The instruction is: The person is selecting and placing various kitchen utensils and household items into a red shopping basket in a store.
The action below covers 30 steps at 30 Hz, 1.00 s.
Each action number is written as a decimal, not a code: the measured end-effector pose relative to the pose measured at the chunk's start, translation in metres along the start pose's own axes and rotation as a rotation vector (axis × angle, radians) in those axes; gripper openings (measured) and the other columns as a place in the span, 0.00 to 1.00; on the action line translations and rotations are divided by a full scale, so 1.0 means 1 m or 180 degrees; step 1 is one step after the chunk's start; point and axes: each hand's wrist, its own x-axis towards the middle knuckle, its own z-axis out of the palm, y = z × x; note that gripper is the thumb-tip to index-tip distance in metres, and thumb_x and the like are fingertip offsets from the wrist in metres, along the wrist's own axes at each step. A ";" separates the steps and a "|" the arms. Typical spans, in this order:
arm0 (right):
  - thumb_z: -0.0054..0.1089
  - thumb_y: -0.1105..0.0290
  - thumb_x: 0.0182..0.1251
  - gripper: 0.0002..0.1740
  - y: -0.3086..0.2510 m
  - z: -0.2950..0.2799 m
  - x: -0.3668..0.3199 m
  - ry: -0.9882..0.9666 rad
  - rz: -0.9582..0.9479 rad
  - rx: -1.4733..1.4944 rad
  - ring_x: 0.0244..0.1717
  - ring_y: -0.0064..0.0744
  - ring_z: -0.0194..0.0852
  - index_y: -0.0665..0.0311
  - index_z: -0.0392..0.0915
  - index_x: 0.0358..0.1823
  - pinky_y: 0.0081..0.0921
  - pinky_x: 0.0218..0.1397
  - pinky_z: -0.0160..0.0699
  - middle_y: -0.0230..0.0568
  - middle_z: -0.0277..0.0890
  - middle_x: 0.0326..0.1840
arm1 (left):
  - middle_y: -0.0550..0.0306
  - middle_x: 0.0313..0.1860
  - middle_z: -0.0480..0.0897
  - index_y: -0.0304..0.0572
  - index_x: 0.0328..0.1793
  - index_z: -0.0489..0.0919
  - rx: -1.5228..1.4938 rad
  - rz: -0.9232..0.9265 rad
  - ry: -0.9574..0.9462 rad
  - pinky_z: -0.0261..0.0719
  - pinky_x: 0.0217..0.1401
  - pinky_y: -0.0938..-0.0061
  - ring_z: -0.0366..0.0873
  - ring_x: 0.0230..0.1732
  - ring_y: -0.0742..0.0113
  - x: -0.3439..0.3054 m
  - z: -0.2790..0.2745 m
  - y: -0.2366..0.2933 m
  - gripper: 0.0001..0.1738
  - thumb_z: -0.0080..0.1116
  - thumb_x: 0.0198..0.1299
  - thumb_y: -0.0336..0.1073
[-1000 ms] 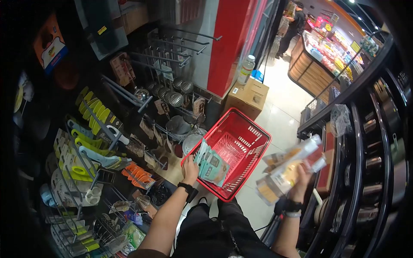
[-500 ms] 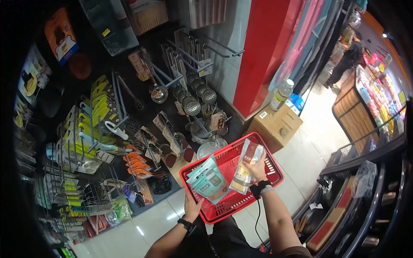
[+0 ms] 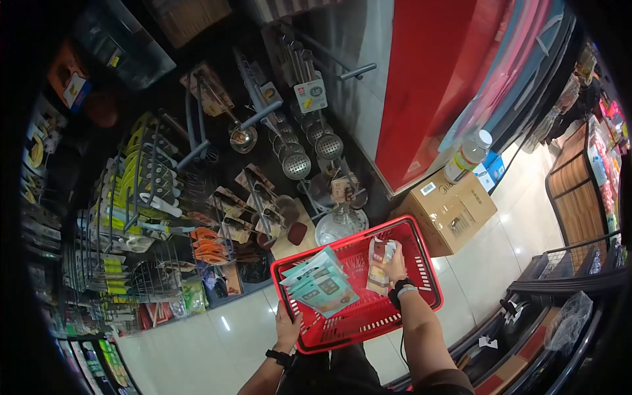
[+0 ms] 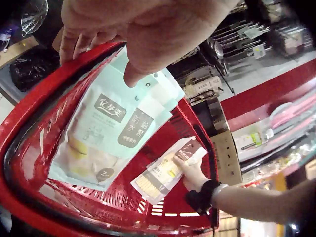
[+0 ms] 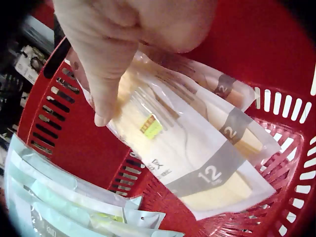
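A red shopping basket (image 3: 424,245) hangs in front of the person's legs. The left hand (image 3: 287,330) grips its near left rim, with the thumb inside over the pale teal packets (image 4: 101,133). Those packets lean in a stack on the basket's left side. Inside the right half, the right hand (image 3: 395,264) holds clear and white packets (image 5: 197,170) with pale yellow contents, thumb across their top. In the right wrist view they fan out, marked 12, above the slotted basket floor (image 5: 284,140).
Racks of hanging utensils, including skimmers (image 3: 296,166) and orange tools (image 3: 209,245), line the left. A cardboard box (image 3: 447,210) carrying a bottle (image 3: 469,155) stands beyond the basket by a red panel (image 3: 428,85). Dark shelving (image 3: 559,289) runs along the right.
The right hand has brought the clear packets from outside the basket on the right into it, then lower inside. The left hand has stayed at the rim while the view swung right.
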 end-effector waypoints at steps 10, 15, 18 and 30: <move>0.81 0.71 0.27 0.55 0.001 0.008 -0.009 0.1295 0.1258 -0.1095 0.56 0.61 0.64 0.55 0.56 0.62 0.47 0.58 0.67 0.57 0.65 0.53 | 0.31 0.63 0.64 0.29 0.71 0.51 -0.0034 -0.0144 0.0182 0.64 0.65 0.59 0.63 0.63 0.37 -0.005 0.000 -0.005 0.43 0.60 0.55 0.41; 0.76 0.72 0.36 0.47 -0.019 0.020 -0.010 0.2273 0.2147 -0.0774 0.52 0.61 0.70 0.62 0.56 0.60 0.48 0.55 0.71 0.62 0.68 0.51 | 0.29 0.61 0.66 0.30 0.71 0.52 -0.0402 -0.0188 0.0098 0.65 0.65 0.58 0.64 0.62 0.36 -0.019 -0.001 -0.021 0.44 0.61 0.54 0.42; 0.70 0.75 0.42 0.43 -0.055 0.014 -0.022 0.2601 0.3293 0.0557 0.47 0.60 0.75 0.65 0.54 0.60 0.52 0.49 0.76 0.61 0.70 0.48 | 0.28 0.60 0.68 0.31 0.71 0.52 -0.0559 -0.0119 0.0065 0.67 0.63 0.58 0.67 0.60 0.36 -0.029 -0.007 -0.039 0.44 0.60 0.55 0.45; 0.50 0.73 0.54 0.22 -0.114 0.088 -0.079 0.1396 0.0369 0.3307 0.43 0.35 0.71 0.60 0.65 0.54 0.30 0.43 0.75 0.42 0.71 0.43 | 0.47 0.45 0.82 0.40 0.54 0.77 -0.0845 -0.0532 -0.0045 0.77 0.51 0.69 0.81 0.47 0.54 -0.129 -0.103 -0.199 0.25 0.57 0.57 0.50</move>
